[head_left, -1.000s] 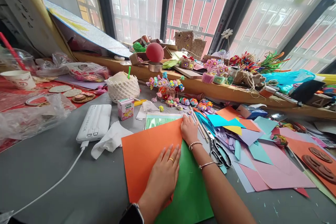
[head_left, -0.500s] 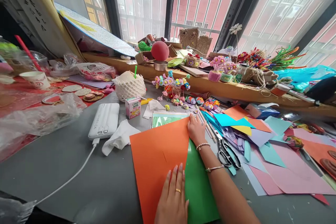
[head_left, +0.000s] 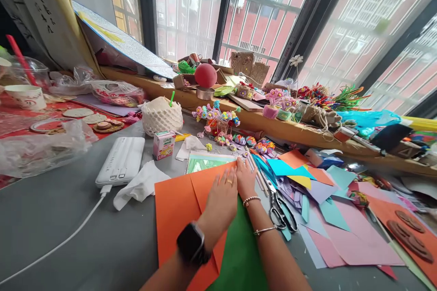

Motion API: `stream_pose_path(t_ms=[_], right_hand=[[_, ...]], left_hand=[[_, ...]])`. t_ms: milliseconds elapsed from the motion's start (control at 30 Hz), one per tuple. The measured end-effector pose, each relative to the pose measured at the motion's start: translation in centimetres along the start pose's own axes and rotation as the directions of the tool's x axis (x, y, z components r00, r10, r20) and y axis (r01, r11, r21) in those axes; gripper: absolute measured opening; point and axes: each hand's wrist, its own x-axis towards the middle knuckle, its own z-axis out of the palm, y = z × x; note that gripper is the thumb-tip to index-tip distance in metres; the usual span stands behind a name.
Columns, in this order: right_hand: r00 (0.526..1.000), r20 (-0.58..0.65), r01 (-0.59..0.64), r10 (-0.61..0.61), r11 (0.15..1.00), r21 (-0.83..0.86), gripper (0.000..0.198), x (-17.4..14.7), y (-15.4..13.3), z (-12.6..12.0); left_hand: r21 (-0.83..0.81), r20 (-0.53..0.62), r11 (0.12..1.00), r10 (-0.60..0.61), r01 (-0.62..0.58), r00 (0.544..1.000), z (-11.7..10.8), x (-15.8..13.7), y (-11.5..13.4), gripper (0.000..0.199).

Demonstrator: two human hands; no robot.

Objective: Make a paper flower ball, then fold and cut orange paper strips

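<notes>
A sheet of orange paper (head_left: 175,218) lies in front of me on the grey table, with a crease running down it. Green paper (head_left: 244,245) shows beneath its right side. My left hand (head_left: 221,198), with a dark watch at the wrist, rests on the upper right of the orange sheet, fingers stretched out and pointing away. Beside it, my right hand (head_left: 246,176) holds the sheet's upper right corner with bent fingers. The two hands nearly touch. A pair of scissors (head_left: 282,211) lies just right of my right wrist.
Cut coloured paper (head_left: 355,232) spreads over the right side. To the left are a white power bank (head_left: 121,161) with a cable, a crumpled tissue (head_left: 139,188) and a small pink box (head_left: 164,145). Yarn flowers (head_left: 216,116) stand behind, below the windowsill.
My left hand has slid away from me, up the orange paper toward my right hand. The crease on the sheet shows longer. My view has shifted slightly right.
</notes>
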Motion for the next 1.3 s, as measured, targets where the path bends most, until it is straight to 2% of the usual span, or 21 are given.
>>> stream_pose_path(t_ms=[100, 167, 267, 467, 633, 733, 867, 967, 1100, 1300], right_hand=[[0.998, 0.059, 0.034, -0.030, 0.998, -0.056, 0.046, 0.0, 0.4, 0.0], [0.997, 0.072, 0.026, -0.022, 0.998, -0.049, 0.047, 0.0, 0.5, 0.1], [0.995, 0.096, 0.030, -0.027, 0.999, -0.025, 0.047, 0.1, 0.6, 0.3], [0.996, 0.039, 0.078, -0.078, 0.997, 0.001, 0.045, -0.2, 0.7, 0.1], [0.985, 0.024, 0.167, -0.168, 0.984, 0.055, 0.043, -2.3, 1.1, -0.3], [0.979, 0.036, 0.199, -0.202, 0.977, 0.074, 0.043, -3.7, 1.2, -0.5], [0.986, 0.017, 0.164, -0.167, 0.979, 0.120, 0.040, -4.3, 1.3, -0.5], [0.986, 0.003, 0.165, -0.167, 0.975, 0.151, 0.039, -4.1, 1.3, -0.2], [0.984, -0.017, 0.176, -0.175, 0.976, 0.132, 0.040, -4.2, 1.2, 0.1], [0.965, -0.125, 0.239, -0.230, 0.969, 0.059, 0.038, -7.0, 0.9, -0.4]], left_hand=[[-0.105, 0.014, 0.994, -0.025, 0.026, 1.000, 1.5, 4.1, -0.9, 0.048], [-0.188, 0.005, 0.981, -0.047, 0.047, 0.999, 3.1, 4.8, -1.4, 0.053], [-0.235, -0.005, 0.971, -0.046, 0.043, 0.999, 4.5, 4.5, -1.9, 0.060], [-0.261, 0.005, 0.964, -0.054, 0.053, 0.999, 4.4, 4.2, -2.0, 0.066], [-0.280, -0.004, 0.956, -0.089, 0.084, 0.996, 3.9, 4.7, -1.9, 0.060], [-0.228, -0.023, 0.969, -0.097, 0.089, 0.995, 3.0, 6.2, -1.6, 0.052], [-0.245, -0.012, 0.969, -0.019, 0.016, 1.000, 2.4, 9.0, -1.2, 0.037], [-0.288, -0.001, 0.958, 0.011, -0.011, 1.000, 3.2, 10.1, -1.5, 0.032], [-0.339, 0.015, 0.941, -0.019, 0.024, 1.000, 4.8, 10.4, -2.4, 0.040], [-0.421, 0.035, 0.905, -0.055, 0.064, 0.998, 5.5, 10.8, -2.6, 0.049]])
